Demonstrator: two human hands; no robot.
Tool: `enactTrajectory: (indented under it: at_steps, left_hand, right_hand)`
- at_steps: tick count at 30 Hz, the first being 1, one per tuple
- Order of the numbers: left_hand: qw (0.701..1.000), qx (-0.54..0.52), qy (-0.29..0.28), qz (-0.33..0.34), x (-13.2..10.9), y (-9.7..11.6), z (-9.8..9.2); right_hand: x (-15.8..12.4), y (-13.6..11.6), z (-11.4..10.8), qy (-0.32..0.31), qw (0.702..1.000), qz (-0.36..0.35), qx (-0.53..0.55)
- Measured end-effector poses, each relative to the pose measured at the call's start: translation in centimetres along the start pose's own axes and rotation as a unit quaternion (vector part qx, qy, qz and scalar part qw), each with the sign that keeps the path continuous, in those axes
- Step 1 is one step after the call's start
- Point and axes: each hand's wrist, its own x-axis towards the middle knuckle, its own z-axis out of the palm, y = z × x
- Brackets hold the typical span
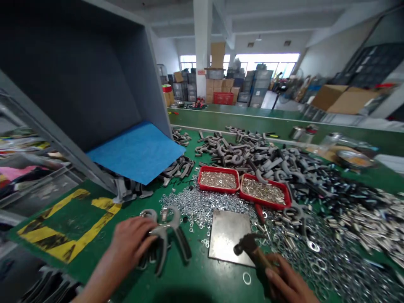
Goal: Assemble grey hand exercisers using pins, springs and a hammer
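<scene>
My left hand (134, 237) is closed at the side of a plier-like tool (168, 229). That tool has curved grey jaws, a coil spring and dark handles spread apart. Beneath my left hand, more similar grey parts (143, 261) are partly hidden. My right hand (285, 280) is wrapped round the handle of a hammer (249, 246). The hammer's head is over the lower right part of a square metal plate (232, 235). A single metal ring (247, 278) lies just below the plate.
Two red trays (219, 190) of small metal parts stand beyond the plate. Small nuts (189, 206), grey curved parts (240, 153), dark pieces, pins and washers (341, 261) cover much of the green bench. A large grey bin (158, 84) with a blue sheet (139, 151) stands left.
</scene>
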Motion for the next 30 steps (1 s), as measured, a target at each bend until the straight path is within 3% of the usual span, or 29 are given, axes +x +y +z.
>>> enactTrajectory:
  at_steps: [1, 3, 4, 6, 8, 10, 11, 12, 15, 17, 20, 23, 26, 30]
  left_hand:
    - [1.0, 0.012, 0.023, -0.017, -1.0, -2.7, -0.3]
    - [0.998, 0.021, 0.012, -0.053, -2.4, -6.7, -0.3]
    - [0.998, 0.006, 0.005, -0.064, -2.7, -7.8, -0.3]
    - [0.996, -0.022, 0.011, -0.086, -2.4, -8.0, -0.6]
    - [0.993, -0.038, 0.055, -0.099, -0.8, -5.7, -1.1]
    - [0.989, -0.048, 0.102, -0.093, 1.8, -1.7, -1.2]
    - [0.99, -0.063, 0.089, -0.085, 3.2, 0.6, -0.9]
    - [0.993, -0.08, 0.065, -0.065, 4.6, 3.0, -0.3]
    - [0.985, -0.078, -0.149, 0.034, 7.5, 8.9, 2.8]
    - [0.977, -0.003, -0.211, 0.02, 8.3, 11.0, 5.2]
    - [0.97, 0.058, -0.234, -0.013, 8.4, 11.9, 7.6]
    - [0.971, 0.057, -0.231, -0.013, 8.1, 11.5, 8.5]
    - [0.973, 0.056, -0.223, -0.014, 7.7, 10.8, 8.8]
    - [0.978, -0.083, -0.179, -0.065, 6.9, 10.0, 8.7]
  right_hand:
    - [0.1, 0.2, 0.3, -0.001, 1.0, -0.001, -0.003]
    - [0.8, 0.3, 0.2, 0.015, 0.999, -0.033, -0.034]
    - [1.3, 0.3, -0.1, 0.029, 0.996, -0.059, -0.065]
    - [2.4, 0.2, -1.2, 0.073, 0.98, -0.112, -0.144]
    - [3.7, 0.0, -2.3, 0.118, 0.957, -0.15, -0.219]
    - [5.2, -0.3, -3.0, 0.146, 0.934, -0.158, -0.284]
    - [6.0, -0.4, -3.1, 0.152, 0.925, -0.156, -0.312]
    - [6.7, -0.6, -3.1, 0.158, 0.917, -0.151, -0.334]
    - [8.4, -0.8, -3.2, 0.175, 0.913, -0.141, -0.341]
    - [9.0, -0.6, -4.0, 0.162, 0.926, -0.144, -0.309]
    - [9.0, -0.5, -6.2, 0.146, 0.951, -0.13, -0.239]
    - [7.8, -1.0, -7.7, 0.152, 0.986, -0.071, -0.007]
    - [6.4, -1.9, -6.8, 0.081, 0.967, -0.04, 0.237]
    - [5.6, -2.9, -3.3, -0.005, 0.923, -0.034, 0.383]
